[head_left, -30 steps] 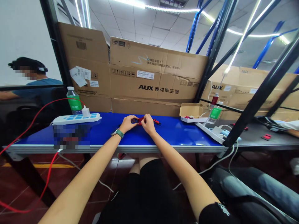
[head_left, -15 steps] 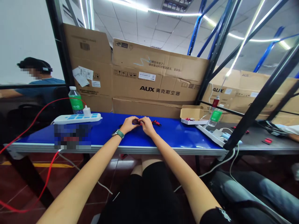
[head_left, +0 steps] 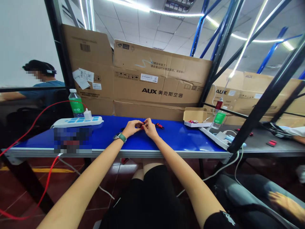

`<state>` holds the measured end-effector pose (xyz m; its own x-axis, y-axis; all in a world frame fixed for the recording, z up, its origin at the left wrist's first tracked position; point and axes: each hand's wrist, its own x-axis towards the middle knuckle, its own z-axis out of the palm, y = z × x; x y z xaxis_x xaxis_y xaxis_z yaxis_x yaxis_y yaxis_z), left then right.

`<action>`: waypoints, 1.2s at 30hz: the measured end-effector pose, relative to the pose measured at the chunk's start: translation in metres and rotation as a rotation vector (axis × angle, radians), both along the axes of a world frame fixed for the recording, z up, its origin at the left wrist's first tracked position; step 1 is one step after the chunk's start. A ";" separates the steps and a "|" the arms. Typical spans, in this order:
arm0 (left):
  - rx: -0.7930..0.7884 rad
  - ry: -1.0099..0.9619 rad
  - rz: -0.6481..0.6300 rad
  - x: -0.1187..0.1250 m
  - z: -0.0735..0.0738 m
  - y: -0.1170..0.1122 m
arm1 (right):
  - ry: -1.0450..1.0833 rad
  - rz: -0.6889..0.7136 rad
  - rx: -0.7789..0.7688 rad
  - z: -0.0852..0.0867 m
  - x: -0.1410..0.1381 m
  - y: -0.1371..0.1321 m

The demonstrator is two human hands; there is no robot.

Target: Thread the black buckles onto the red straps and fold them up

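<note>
I have both hands close together over the middle of the blue desk (head_left: 181, 136), their fingers drawn narrow on a small red piece (head_left: 143, 127). The left hand (head_left: 132, 128) pinches it from one side, thumb and fingers curved; the right hand (head_left: 150, 128) grips it from the other. My fingers cover most of it, so I cannot tell its full shape or whether it touches the desk.

A watch (head_left: 120, 137) with a green band circles my left wrist. Just beyond the right hand, a red and black strap (head_left: 159, 126) lies on the desk. Farther right, near the back, stands an open box (head_left: 197, 124) with small reddish bits inside; a bottle (head_left: 219, 118) with a green label is beside it.

Over on the left I see a white power strip (head_left: 76, 122) with a charger (head_left: 87, 114) plugged in, and another green-labelled bottle (head_left: 76, 106) behind. Cardboard (head_left: 164, 82) walls the back. At lower right, another person's blurred hand (head_left: 284, 203) shows over jeans.
</note>
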<state>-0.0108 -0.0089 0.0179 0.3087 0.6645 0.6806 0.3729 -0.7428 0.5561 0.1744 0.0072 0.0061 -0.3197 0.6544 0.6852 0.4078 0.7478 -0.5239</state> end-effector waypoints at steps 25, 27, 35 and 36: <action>-0.187 -0.290 0.023 -0.005 -0.012 0.026 | -0.164 0.053 0.125 0.007 0.005 -0.010; -0.186 -0.296 0.025 -0.005 -0.012 0.026 | -0.158 0.065 0.111 0.007 0.004 -0.011; -0.189 -0.328 0.128 -0.006 -0.008 0.023 | -0.129 0.005 0.173 0.010 0.006 -0.007; -0.175 -0.297 0.157 -0.006 -0.007 0.022 | -0.135 0.017 0.178 0.009 0.006 -0.006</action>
<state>-0.0170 0.0131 0.0108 -0.0004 0.8022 0.5971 0.2780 -0.5734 0.7706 0.1809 0.0009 0.0153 -0.4260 0.5209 0.7397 0.4517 0.8309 -0.3250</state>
